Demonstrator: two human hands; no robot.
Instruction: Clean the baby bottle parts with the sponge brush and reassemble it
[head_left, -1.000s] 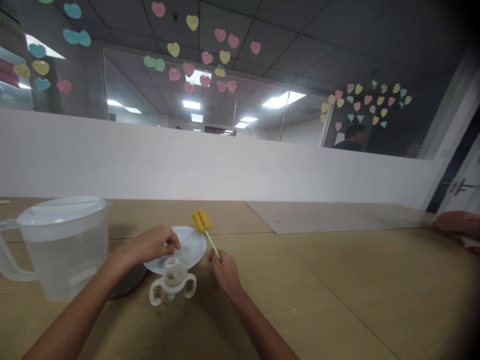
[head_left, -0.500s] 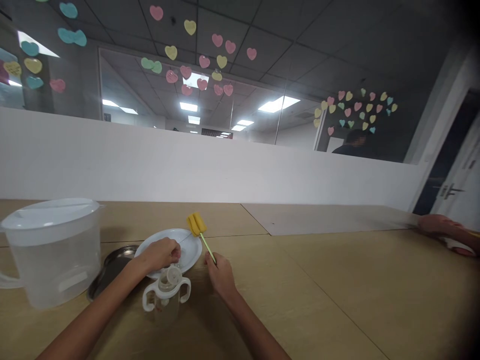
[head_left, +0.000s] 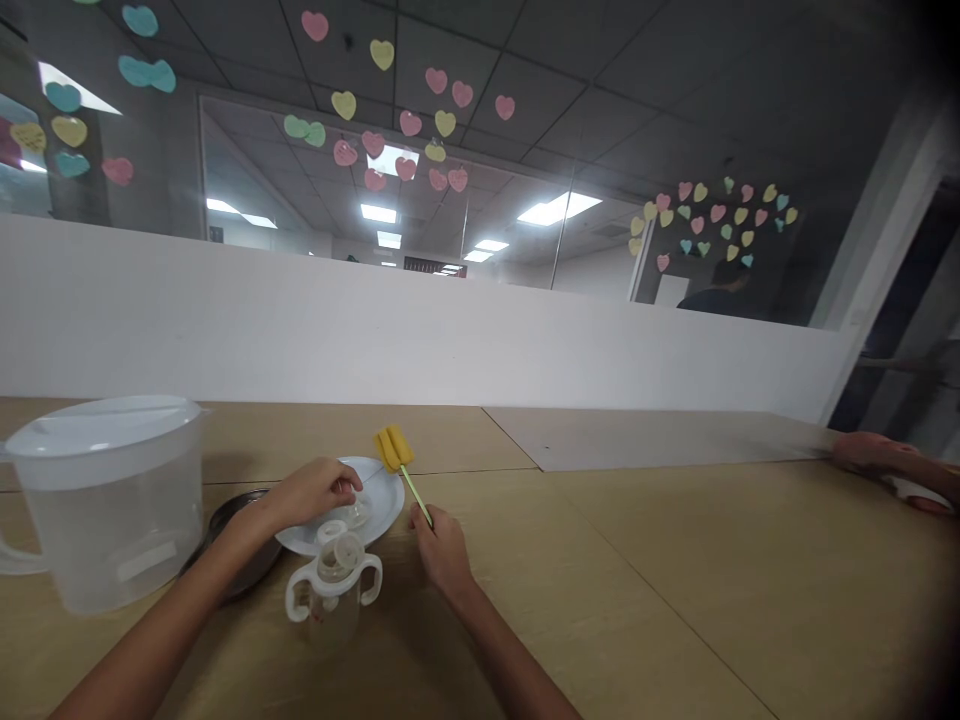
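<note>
My right hand (head_left: 442, 550) grips the light green handle of a bottle brush (head_left: 394, 447), with its yellow sponge head pointing up and away. Over the white plate (head_left: 388, 505), my left hand (head_left: 330, 487) is closed, fingertips pinched. A thin line runs out from its fingers toward the sponge; I cannot make out what it is. Just under those fingers sits a clear, rounded nipple-like piece (head_left: 357, 512) on the plate. Nearer to me, a clear baby bottle (head_left: 335, 590) with two white side handles stands upright, its top open and a small clear cap tilted at its neck.
A large translucent lidded pitcher (head_left: 127, 500) stands at the left. Beside it, a dark metal tray (head_left: 247, 580) lies partly under my left forearm. A low white wall (head_left: 450, 340) runs behind the table. At the far right rests another person's arm (head_left: 877, 455).
My left hand has shifted slightly left and up, uncovering the clear piece on the plate and the bottle's top. My right hand and the brush stay put.
</note>
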